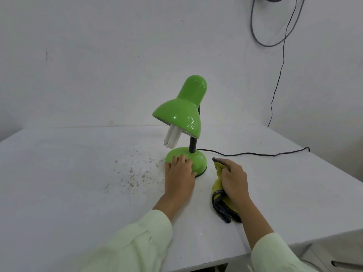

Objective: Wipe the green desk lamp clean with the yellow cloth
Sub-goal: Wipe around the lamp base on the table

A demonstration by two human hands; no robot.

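A white table (pixel 78 173) is filling the lower half of the view, meeting a plain white wall (pixel 98 55) behind it, and brown specks (pixel 133 173) are dirtying the tabletop just left of the green desk lamp (pixel 182 112). The lamp is standing upright near the table's middle, its shade tilting down to the left with a white bulb (pixel 170 139) poking out. The left hand (pixel 179 175) is resting on the lamp's round base (pixel 198 160), fingers lying loosely spread over the dome. The right hand (pixel 233 179) is gripping the yellow cloth (pixel 217 185) just right of the base, pressing it against the table. A black cord (pixel 245 153) is trailing from behind the base toward the right edge. A grey cable loop (pixel 252 26) is hanging on the wall, its top being cut off by the frame. The right fingers are curling under, hiding how much cloth they are covering, and the lamp's neck is mostly disappearing behind the shade.
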